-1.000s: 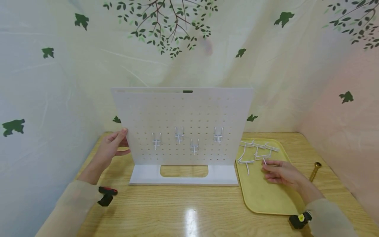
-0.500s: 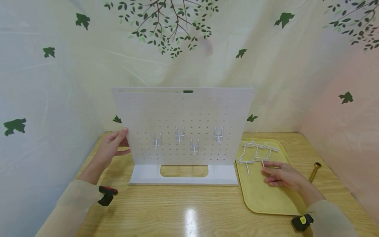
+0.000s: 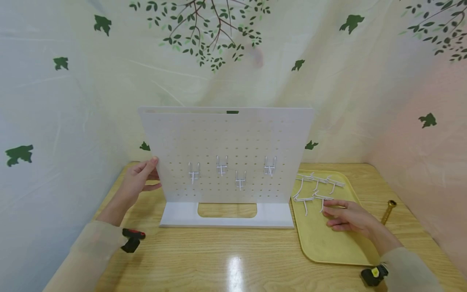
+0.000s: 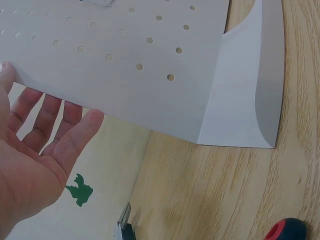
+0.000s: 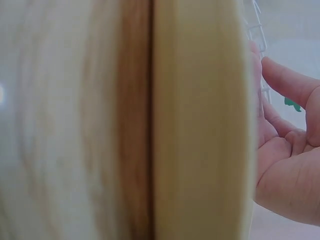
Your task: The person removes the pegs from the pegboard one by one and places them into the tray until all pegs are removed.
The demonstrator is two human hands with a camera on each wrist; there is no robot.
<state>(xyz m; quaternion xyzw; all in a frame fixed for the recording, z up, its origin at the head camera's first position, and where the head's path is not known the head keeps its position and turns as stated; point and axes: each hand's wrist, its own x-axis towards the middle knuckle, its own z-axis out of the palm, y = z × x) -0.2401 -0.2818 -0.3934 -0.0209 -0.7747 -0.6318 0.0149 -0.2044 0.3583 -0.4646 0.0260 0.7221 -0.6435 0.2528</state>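
Observation:
My left hand [image 3: 136,180] grips the left edge of a white pegboard [image 3: 226,138], thumb on its front and fingers behind. The board stands upright on a white base [image 3: 178,214]. Several metal hooks [image 3: 240,180] sit in its holes. At right my right hand [image 3: 348,217] is over a yellow tray [image 3: 335,247], thumb and finger pinching the prong of a white wire hook [image 3: 322,197]. That hook lies close over the tray, beside another hook [image 3: 304,199]. In the right wrist view the tray's rim [image 5: 205,120] hides part of the right hand.
More wire hooks [image 3: 335,182] lie at the back of the tray. A brass-coloured rod [image 3: 388,211] with a ring-like end lies on the wooden table [image 3: 204,259], right of the tray. Patterned cloth [image 3: 328,89] hangs behind and at both sides.
The hook at my right fingertips has come down and away from the back hooks, and now lies apart from them. My left hand and the pegboard stay put.

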